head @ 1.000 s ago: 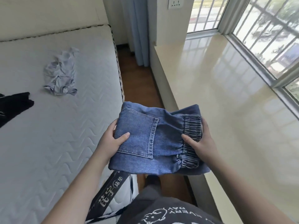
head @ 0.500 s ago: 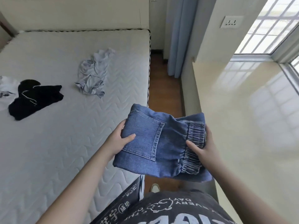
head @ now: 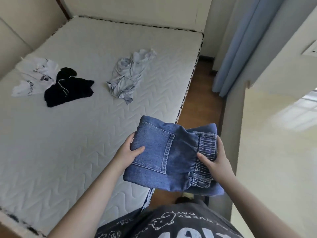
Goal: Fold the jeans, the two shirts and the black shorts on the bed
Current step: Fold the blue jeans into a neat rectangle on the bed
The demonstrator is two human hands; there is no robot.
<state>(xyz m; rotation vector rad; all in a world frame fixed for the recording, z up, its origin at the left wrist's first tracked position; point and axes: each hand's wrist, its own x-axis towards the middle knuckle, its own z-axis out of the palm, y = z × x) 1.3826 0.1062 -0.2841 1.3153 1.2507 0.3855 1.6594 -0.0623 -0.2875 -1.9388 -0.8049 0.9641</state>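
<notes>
The folded blue jeans (head: 171, 157) hang in the air over the bed's right edge, held from both sides. My left hand (head: 127, 152) grips the pocket side with the thumb on top. My right hand (head: 216, 160) grips the elastic waistband end. A crumpled light grey shirt (head: 128, 74) lies on the mattress (head: 77, 134) further back. The black shorts (head: 68, 88) lie crumpled at the left, partly over a white printed shirt (head: 32, 78).
A wooden floor strip (head: 200, 93) runs between the bed and a glossy cream window ledge (head: 274, 160) on the right. A blue curtain (head: 240, 45) hangs at the back right. A beige headboard wall (head: 137, 9) stands behind the bed.
My view has swung left toward the bed, bringing the black shorts and white shirt fully into sight. Both hands hold the folded jeans as before, now nearer the mattress edge.
</notes>
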